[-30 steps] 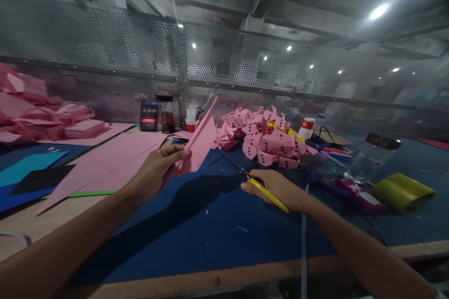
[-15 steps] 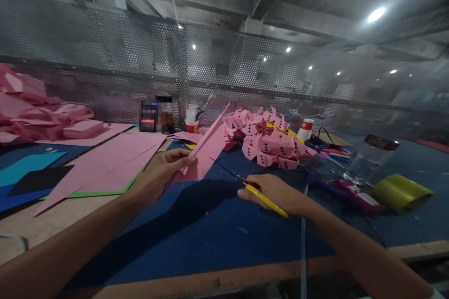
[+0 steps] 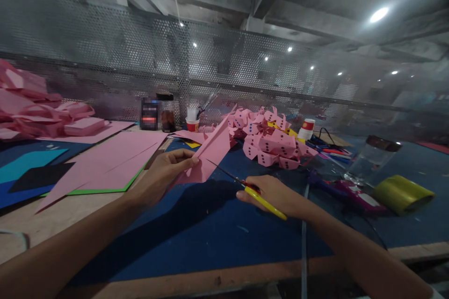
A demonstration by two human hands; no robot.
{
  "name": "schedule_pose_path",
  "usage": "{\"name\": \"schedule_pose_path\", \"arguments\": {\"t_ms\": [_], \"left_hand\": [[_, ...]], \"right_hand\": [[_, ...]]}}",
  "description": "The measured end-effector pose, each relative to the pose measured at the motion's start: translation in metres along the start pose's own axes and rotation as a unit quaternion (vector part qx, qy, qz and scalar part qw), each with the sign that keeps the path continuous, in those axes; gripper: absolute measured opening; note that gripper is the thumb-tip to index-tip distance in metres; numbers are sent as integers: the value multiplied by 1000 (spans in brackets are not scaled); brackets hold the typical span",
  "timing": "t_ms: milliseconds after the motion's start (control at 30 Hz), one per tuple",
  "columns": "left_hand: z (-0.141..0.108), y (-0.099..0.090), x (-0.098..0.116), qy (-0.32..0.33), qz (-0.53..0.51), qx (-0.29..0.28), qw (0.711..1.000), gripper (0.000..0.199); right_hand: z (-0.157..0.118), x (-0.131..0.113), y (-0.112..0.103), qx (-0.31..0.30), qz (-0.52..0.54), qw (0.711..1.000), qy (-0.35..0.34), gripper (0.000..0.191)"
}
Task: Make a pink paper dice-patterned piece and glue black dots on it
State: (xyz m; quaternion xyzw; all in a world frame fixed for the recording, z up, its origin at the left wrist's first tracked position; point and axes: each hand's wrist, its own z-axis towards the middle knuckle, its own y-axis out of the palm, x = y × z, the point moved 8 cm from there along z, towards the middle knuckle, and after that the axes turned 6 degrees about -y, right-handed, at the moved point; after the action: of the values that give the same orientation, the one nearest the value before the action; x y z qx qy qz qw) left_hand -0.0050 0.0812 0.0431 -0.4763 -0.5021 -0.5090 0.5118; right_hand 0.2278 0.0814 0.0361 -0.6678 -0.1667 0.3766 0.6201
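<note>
My left hand [image 3: 170, 166] pinches a folded piece of pink paper [image 3: 213, 149] between thumb and fingers, holding it tilted above the blue table mat [image 3: 210, 238]. In my right hand [image 3: 268, 191] is a pair of scissors [image 3: 263, 202] with yellow handles and dark blades. The blades point left, their tip close to the paper's right edge; whether they touch it I cannot tell. Just behind lies a heap of pink paper shapes [image 3: 268, 145] with dark dots on them.
Pink sheets [image 3: 105, 163] and a pile of pink paper pieces [image 3: 45, 107] lie at left. A clear jar [image 3: 372, 159], a yellow tape roll [image 3: 401, 195] and a purple-magenta tool [image 3: 358, 194] are at right. A paper cup [image 3: 192, 124] stands behind, before a perforated metal screen [image 3: 140, 46].
The pink paper has shifted slightly to the right with my left hand. The scissors have hardly moved and stay beside the paper. The view has tilted slightly.
</note>
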Motion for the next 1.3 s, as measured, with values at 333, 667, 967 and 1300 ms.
{"name": "schedule_pose_path", "arguments": {"t_ms": [333, 667, 967, 1300], "left_hand": [[1, 3, -6, -4, -19, -13, 1000, 16], [-5, 8, 1, 6, 8, -21, 1000, 15], [-5, 7, -1, -4, 26, -14, 1000, 18], [-5, 8, -1, -1, 10, -21, 1000, 15]], "right_hand": [[0, 0, 2, 0, 2, 1000, -1, 53], [0, 0, 2, 1, 3, 1000, 0, 52], [0, -2, 0, -5, -3, 1000, 7, 50], [0, 0, 2, -2, 0, 1000, 4, 51]]}}
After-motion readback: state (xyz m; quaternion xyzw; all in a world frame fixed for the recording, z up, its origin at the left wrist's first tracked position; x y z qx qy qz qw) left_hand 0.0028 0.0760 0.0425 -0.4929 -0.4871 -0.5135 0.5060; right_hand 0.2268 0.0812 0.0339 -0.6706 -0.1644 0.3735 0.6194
